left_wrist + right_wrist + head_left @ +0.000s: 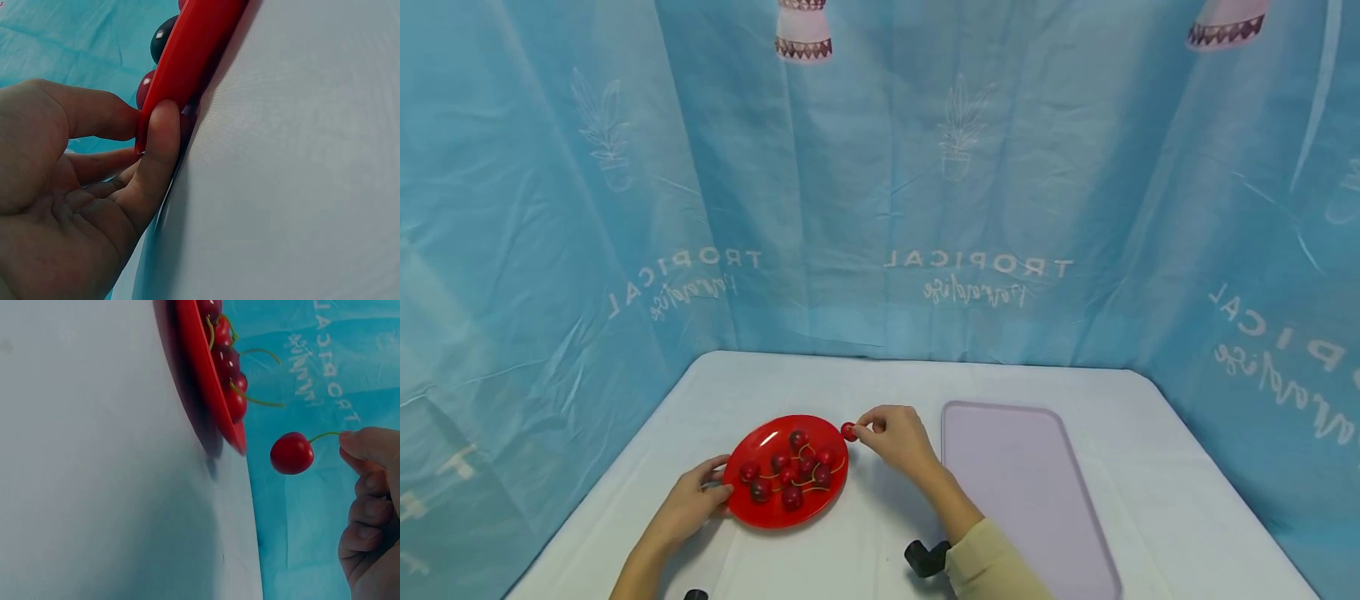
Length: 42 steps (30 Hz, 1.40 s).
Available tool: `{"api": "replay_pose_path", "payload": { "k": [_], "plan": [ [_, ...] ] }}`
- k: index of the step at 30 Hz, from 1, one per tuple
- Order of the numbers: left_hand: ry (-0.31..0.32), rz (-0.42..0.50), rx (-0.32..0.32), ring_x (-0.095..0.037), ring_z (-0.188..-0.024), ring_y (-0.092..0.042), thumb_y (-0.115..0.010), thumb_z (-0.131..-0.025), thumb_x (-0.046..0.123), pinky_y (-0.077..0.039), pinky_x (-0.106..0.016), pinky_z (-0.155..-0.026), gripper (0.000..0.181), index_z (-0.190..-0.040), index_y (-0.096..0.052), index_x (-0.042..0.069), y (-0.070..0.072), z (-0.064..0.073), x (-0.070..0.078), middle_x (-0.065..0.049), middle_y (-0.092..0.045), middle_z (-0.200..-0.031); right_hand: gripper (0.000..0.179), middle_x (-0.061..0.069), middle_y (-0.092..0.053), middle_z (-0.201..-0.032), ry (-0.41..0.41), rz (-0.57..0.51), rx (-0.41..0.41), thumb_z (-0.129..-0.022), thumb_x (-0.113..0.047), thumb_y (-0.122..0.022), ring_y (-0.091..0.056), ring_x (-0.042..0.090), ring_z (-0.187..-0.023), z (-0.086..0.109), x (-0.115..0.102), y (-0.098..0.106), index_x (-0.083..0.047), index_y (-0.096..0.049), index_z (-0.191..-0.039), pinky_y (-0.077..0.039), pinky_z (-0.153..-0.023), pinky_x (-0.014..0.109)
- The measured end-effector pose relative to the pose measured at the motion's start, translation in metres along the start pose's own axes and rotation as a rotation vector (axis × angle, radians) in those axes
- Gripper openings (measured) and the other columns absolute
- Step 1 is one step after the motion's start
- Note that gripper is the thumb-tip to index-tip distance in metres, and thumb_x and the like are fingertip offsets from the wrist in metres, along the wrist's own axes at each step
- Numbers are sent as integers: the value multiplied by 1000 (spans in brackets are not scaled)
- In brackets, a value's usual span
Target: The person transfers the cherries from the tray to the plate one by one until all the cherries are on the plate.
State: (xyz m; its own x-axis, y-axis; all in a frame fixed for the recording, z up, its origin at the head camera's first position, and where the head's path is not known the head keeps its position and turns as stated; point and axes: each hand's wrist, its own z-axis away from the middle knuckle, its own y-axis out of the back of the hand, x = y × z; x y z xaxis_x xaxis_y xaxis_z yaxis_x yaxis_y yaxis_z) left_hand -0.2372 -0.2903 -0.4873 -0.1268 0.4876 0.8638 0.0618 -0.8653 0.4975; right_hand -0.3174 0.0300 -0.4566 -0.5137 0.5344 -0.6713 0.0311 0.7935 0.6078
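A round red plate (775, 515) holds several dark red cherries (792, 498) with green stems. My left hand (688, 502) grips the plate's left rim; in the left wrist view, thumb and fingers pinch the red edge (187, 59) from both sides, and that side of the plate is tilted off the table. Just beyond the plate's right rim, my right hand (897, 440) holds a single bright red cherry (848, 432). The right wrist view shows this cherry (292, 453) hanging by its stem, pinched between thumb and fingertip, apart from the plate.
To the right of the right hand lies a pale purple rectangular tray (1015, 483) on the white-covered table (1157, 467). Blue printed curtains (955, 208) enclose the back and sides. A black wrist device (927, 558) sits by the right sleeve.
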Motion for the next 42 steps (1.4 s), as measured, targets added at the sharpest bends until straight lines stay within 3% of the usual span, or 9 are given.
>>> {"api": "replay_pose_path", "payload": {
  "k": [7, 19, 27, 42],
  "plan": [
    [38, 10, -2, -23, -88, -62, -57, -88, 5, -57, -35, -70, 55, -139, -39, -6, 1, 2, 0, -28, -53, -123, 8, -7, -45, -55, 5, -25, -42, -86, -26, -71, -42, 9, -54, 1, -8, -16, -20, -76, -87, -37, -42, 22],
    [37, 34, -3, -22, -84, -62, -55, -88, 3, -56, -35, -67, 55, -139, -38, -7, -2, 2, 5, -29, -53, -122, 10, -16, -49, -55, 64, 13, -56, -86, -25, -72, -43, 4, -54, -1, -18, -38, -19, -78, -90, -39, -44, 20],
    [41, -3, 2, -22, -86, -61, -57, -87, 6, -56, -33, -69, 56, -139, -40, -6, -2, -1, 3, -26, -54, -120, 11, -18, -54, -60, -18, 11, -133, -85, -28, -73, -49, 5, -61, 4, -20, -47, -20, -79, -91, -45, -48, 20],
    [41, 26, 11, -21, -79, -62, -56, -87, 6, -56, -34, -67, 55, -138, -39, -7, -6, -2, 2, -28, -54, -120, 8, -21, -61, -71, -30, 50, -262, -84, -24, -75, -51, 4, -67, 4, -18, -45, -21, -79, -90, -46, -52, 19]
  ]
}}
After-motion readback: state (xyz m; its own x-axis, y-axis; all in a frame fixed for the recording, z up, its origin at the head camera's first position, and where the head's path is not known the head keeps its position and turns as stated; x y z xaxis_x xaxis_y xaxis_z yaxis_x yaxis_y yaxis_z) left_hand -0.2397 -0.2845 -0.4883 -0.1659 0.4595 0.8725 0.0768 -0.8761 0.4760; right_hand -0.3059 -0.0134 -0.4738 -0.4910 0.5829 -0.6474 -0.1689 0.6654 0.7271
